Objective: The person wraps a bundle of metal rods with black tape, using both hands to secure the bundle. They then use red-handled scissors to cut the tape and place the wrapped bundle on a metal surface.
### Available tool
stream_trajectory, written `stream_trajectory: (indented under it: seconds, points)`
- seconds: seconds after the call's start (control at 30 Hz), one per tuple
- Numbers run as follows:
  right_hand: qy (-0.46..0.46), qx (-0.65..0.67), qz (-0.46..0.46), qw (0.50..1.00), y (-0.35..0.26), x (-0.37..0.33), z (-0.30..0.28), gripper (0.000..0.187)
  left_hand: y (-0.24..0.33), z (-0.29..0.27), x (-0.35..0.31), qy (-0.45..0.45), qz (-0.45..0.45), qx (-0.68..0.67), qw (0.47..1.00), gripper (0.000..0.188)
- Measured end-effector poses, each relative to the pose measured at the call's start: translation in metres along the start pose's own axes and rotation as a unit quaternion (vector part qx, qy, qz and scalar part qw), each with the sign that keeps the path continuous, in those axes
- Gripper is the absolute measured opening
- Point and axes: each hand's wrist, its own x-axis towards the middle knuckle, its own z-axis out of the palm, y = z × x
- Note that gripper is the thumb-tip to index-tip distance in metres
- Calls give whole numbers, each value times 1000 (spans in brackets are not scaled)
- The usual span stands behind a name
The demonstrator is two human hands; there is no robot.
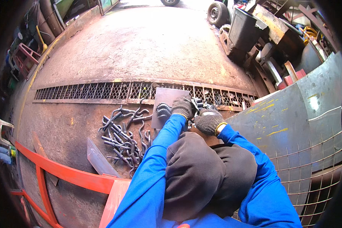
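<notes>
My two gloved hands work close together, the left hand (182,106) over the right part of a flat grey plate (172,93), the right hand (209,121) beyond its right edge and a little nearer to me. Between them is a small clump of metal pieces (197,105); my fingers curl toward it, but too much is hidden for me to tell how tightly either hand grips. A row of bent ribbed rods (163,110) lies on the plate, just left of my left hand, which is the nearer one. The row runs near to far, each rod's long axis roughly left to right. Farther left, a loose heap of rods (120,137) lies tangled at many angles, on the near side of the floor grate (98,91). I can read no brand or label on any of them; the yellow streaks (278,132) on the grey sheet (250,131) at right form no word I can read
</notes>
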Motion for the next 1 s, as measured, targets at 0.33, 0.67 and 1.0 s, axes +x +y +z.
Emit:
stream_trajectory:
  seconds: [0.33,0.67,1.0]
  points:
    - [-4,-149,-158,976,2,-14,-2,34,5,0,2,26,-19,5,999,35]
    - [22,7,-72,997,38,2,23,42,8,0,-8,28,-9,1,1000,43]
    - [98,-122,-156,975,63,8,8,28,-9,-10,-22,134,77,-220,963,56]
